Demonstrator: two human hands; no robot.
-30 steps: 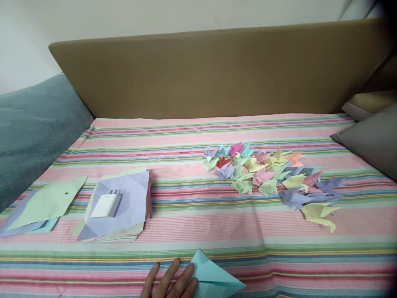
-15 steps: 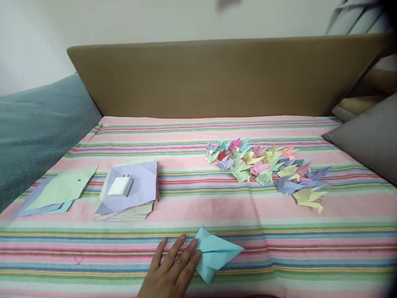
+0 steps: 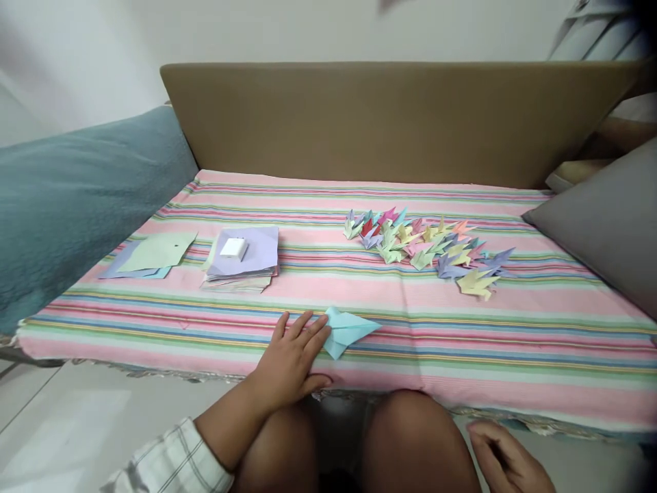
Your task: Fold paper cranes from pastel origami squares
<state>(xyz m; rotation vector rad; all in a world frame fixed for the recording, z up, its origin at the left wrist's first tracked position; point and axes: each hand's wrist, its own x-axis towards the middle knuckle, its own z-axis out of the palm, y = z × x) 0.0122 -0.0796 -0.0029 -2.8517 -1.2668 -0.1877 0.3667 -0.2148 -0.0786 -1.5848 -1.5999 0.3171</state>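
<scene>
A folded light-blue paper (image 3: 349, 330) lies on the striped cloth near its front edge, its long point toward the right. The fingertips of my left hand (image 3: 298, 352) rest on its left end, with the fingers spread and the palm down. Low at the right, beside my knee, my right hand (image 3: 508, 457) has its fingers curled inward, and whether anything is inside them cannot be made out. Beyond the blue paper, to the right, many folded paper cranes (image 3: 423, 243) in several colours sit in a cluster.
A stack of square papers (image 3: 261, 250) bears a white plug adapter (image 3: 234, 249). Loose sheets (image 3: 159, 252) lie farther left. A teal cushion (image 3: 92, 198) and a grey cushion (image 3: 606, 219) flank the striped cloth (image 3: 328, 198), with a brown backrest (image 3: 380, 123) behind.
The view has tilted down and widened, so the cloth's front edge, my knees and my right hand now show. My left hand stays on the blue paper.
</scene>
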